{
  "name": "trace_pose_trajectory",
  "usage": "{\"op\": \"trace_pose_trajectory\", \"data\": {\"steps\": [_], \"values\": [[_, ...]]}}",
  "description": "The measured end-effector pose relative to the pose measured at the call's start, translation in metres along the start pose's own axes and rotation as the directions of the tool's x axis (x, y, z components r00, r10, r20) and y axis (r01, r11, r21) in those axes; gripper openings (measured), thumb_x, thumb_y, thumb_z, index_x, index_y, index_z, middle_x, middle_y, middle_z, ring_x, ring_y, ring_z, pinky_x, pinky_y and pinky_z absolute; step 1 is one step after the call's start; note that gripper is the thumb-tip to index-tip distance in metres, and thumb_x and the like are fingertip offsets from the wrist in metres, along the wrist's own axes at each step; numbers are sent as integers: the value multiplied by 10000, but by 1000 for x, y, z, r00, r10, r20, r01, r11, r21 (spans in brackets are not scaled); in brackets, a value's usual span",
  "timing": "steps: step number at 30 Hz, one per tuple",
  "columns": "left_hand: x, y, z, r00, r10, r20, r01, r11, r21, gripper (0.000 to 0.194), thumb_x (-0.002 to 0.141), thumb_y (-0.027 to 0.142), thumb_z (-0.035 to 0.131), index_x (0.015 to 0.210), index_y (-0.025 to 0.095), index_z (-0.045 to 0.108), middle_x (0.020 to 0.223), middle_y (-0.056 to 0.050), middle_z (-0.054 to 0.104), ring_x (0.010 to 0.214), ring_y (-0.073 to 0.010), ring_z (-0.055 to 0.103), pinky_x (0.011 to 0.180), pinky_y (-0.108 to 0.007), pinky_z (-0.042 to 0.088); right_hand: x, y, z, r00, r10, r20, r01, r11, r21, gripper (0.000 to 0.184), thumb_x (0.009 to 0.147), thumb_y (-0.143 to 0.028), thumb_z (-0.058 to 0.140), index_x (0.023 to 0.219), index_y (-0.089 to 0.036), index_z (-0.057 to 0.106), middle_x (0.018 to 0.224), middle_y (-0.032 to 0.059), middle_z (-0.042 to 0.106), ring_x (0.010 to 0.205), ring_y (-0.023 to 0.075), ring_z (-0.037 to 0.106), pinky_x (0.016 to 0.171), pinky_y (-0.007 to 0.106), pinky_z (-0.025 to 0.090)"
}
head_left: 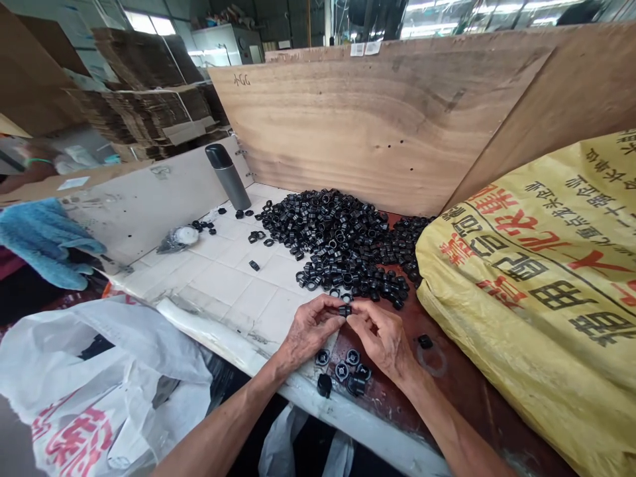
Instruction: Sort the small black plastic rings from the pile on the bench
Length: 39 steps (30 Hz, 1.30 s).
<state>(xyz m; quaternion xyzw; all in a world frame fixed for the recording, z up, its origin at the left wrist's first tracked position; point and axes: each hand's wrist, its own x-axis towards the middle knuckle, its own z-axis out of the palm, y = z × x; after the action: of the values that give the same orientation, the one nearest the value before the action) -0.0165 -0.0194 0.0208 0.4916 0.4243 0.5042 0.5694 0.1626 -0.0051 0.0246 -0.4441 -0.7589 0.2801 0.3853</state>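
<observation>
My left hand [311, 331] and my right hand [382, 338] meet near the table's front edge, fingertips pinched together on one small black plastic ring part [344, 309]. Just beyond my fingers lies a big heap of the same black ring parts [338, 238]. Below my hands, several finished-looking black pieces [345, 371] sit in a small cluster near the table edge. One loose black piece [424, 341] lies to the right of my right hand.
A yellow printed sack [536, 278] fills the right side. Wooden boards [358, 119] wall the back. A grey flask [228, 175] stands at the back left. White plastic bags [99, 384] hang at the lower left, a blue cloth [44, 238] beside them.
</observation>
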Motion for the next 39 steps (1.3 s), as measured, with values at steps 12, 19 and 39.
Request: {"op": "trace_pose_trajectory", "data": {"steps": [12,19,39], "values": [[0,-1,-3,999,49,14,-50,998,38,252,846,274,706,1060,150,655,977,-72,717,876,-185,689,853,-323,550,3,-5,-3,1000,24,1,-24,997,74,107,891,-302,621,912,-200,643,797,20,645,673,151,602,653,257,480],[-3,2,-7,974,208,91,-226,919,321,201,893,224,619,1085,188,667,1055,-56,682,955,-180,663,880,-309,532,-1,-2,6,945,284,164,-317,918,240,157,894,-320,571,983,-194,601,671,-20,618,522,136,594,519,239,470],[22,-27,9,955,295,39,-167,426,889,108,893,195,573,950,229,659,1034,-45,613,811,-155,634,729,-267,519,6,37,0,990,24,-136,-95,834,-543,198,893,-93,498,993,-187,642,1045,86,556,826,175,614,690,266,506]]}}
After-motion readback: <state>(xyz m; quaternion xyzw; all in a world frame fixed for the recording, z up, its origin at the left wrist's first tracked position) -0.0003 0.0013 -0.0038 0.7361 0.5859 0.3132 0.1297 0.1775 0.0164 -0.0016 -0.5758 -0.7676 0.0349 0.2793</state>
